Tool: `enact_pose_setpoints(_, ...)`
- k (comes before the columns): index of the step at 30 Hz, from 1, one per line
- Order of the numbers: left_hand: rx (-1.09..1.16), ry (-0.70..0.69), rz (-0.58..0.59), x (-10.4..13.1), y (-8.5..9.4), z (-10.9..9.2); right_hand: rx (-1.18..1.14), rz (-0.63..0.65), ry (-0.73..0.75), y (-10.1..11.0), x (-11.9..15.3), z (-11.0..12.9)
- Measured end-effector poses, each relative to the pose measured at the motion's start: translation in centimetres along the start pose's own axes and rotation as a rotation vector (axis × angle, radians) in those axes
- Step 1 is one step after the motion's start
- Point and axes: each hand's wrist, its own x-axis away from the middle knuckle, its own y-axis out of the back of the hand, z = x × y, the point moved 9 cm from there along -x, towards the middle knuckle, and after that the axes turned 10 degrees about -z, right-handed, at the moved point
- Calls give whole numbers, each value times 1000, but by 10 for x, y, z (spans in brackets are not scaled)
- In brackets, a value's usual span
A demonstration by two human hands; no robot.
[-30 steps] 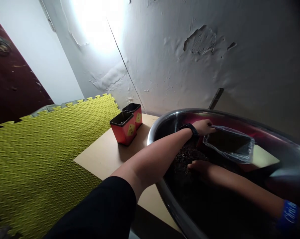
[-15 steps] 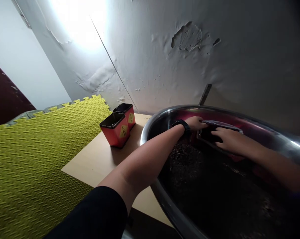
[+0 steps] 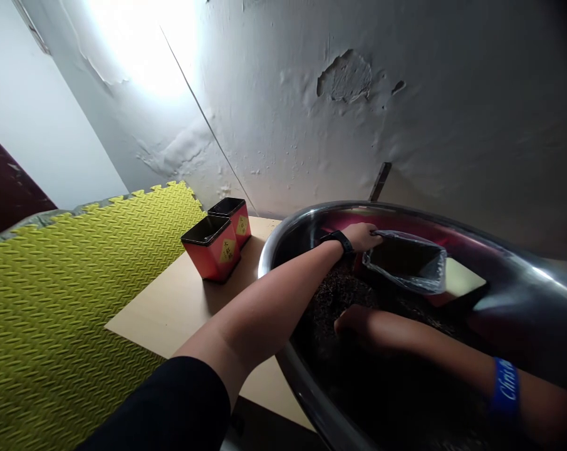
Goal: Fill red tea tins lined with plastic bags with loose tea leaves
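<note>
My left hand (image 3: 361,237), wearing a black wristband, is closed on the left end of a clear plastic bag (image 3: 400,285) that lines an open box lying in a large metal basin (image 3: 306,401). The box's side shows red with a pale yellow patch (image 3: 462,277). Dark loose tea leaves (image 3: 332,291) fill much of the basin. My right hand (image 3: 358,322), with a blue band further up the arm, reaches into these leaves below the box. Its fingers curl down into them, and the fingertips are hidden in shadow.
Two red open-topped tins (image 3: 215,257) with yellow diamond labels stand left of the basin on a light wooden board (image 3: 156,313). A yellow foam mat (image 3: 76,282) lies further left. Behind the basin rises a peeling wall (image 3: 274,113).
My right hand has left the box's opening and moved down and left into the tea leaves. The bag-lined opening is now uncovered. My left hand keeps its hold. The view has shifted slightly.
</note>
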Motion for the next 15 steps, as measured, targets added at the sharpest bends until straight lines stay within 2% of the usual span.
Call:
enact_pose_setpoints(3,-8,-13,0,0,1,-2,-100,-165,8,44,6,5)
enact_pose_setpoints(5,-16,-19,4,1,2,-3,-119,-295,-51,80,12,1)
enact_pose_setpoints(7,-19,-25,14,1,2,-3,-94,-446,-149,114,22,-11)
enact_pose_setpoints(10,-11,-35,46,1,0,-4,25,-743,-278,157,46,-41)
enact_pose_setpoints(11,-7,-36,51,1,0,-4,93,-803,-302,164,53,-51)
enact_pose_setpoints(12,-4,-35,48,1,0,-4,171,-808,-322,166,56,-61)
enact_pose_setpoints(15,-8,-24,28,1,2,-3,380,-606,-335,148,52,-79)
